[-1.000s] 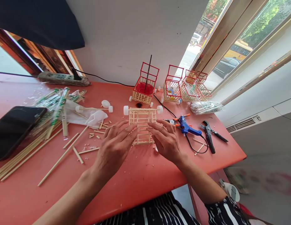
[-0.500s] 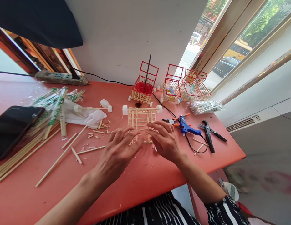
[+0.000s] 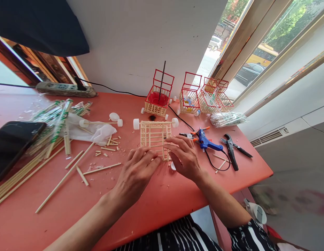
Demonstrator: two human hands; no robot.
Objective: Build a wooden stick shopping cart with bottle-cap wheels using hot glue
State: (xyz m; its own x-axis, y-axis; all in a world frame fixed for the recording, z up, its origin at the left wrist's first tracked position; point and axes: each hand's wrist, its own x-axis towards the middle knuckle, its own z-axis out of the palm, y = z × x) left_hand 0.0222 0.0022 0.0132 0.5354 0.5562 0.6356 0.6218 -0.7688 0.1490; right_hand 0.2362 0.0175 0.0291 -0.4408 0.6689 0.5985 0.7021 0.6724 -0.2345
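Observation:
A small cart frame (image 3: 151, 134) of pale wooden sticks lies on the red table in front of me. Along its far side runs a stick axle with a white wheel (image 3: 136, 124) at the left end and another white wheel (image 3: 175, 122) at the right. My left hand (image 3: 138, 169) is closed at the near left corner, fingers and thumb together on the sticks; its fingertips are partly hidden. Over the right side reaches my right hand (image 3: 183, 157), fingers stretched out and apart from the thumb, fingertips at the sticks. Beside its thumb lies a white round cap (image 3: 173, 166).
To the right are a blue glue gun (image 3: 210, 143) and black-handled pliers (image 3: 232, 153). Red-topped stick carts (image 3: 158, 101) stand along the wall. Loose sticks (image 3: 65, 177), a wheeled axle (image 3: 101, 123), wrapped chopsticks (image 3: 56, 129) and a phone (image 3: 18, 146) lie left.
My left hand has moved down and left to the frame's near corner, its fingers drawing together. The right hand stays almost in place. The whole view has shifted slightly.

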